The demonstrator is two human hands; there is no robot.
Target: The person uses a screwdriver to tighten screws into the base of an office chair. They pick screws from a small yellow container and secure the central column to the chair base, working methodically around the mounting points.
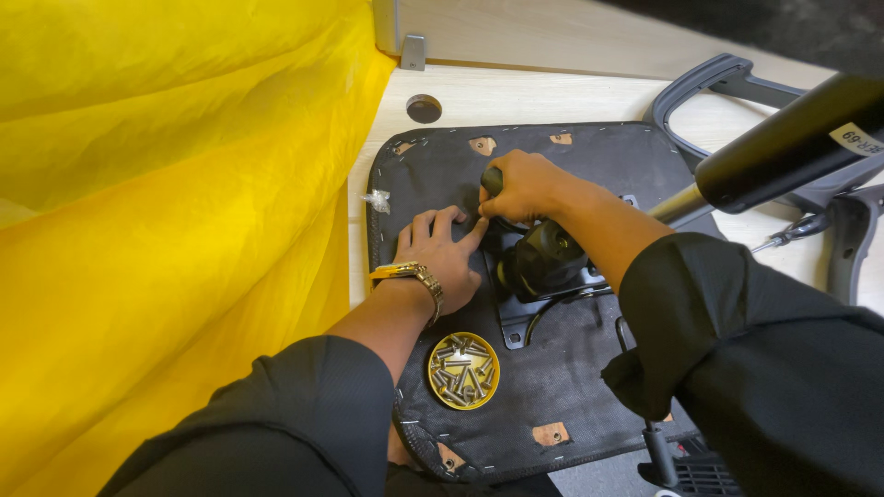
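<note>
Hands meet over the middle of an upturned black chair seat point(442, 166) that lies flat on a pale wooden table point(516, 97), its fabric-covered underside facing up so the mounting points can be reached. The left hand point(440, 256), a gold watch point(412, 273) on its wrist, lies palm down with fingers spread and flat on the fabric, apparently steadying the seat just left of the black tilt mechanism point(543, 267). The right hand point(523, 187) is curled shut around a dark tool handle point(492, 179) at the far edge of that mechanism; what its tip touches is hidden under the fist. A yellow dish of screws point(463, 370) sits on the seat, near and just past the left wrist, within easy reach. At far right lie grey armrests point(727, 78) and a black cylinder point(792, 143) on a metal rod. Yellow sheeting point(166, 212) fills the left side
</note>
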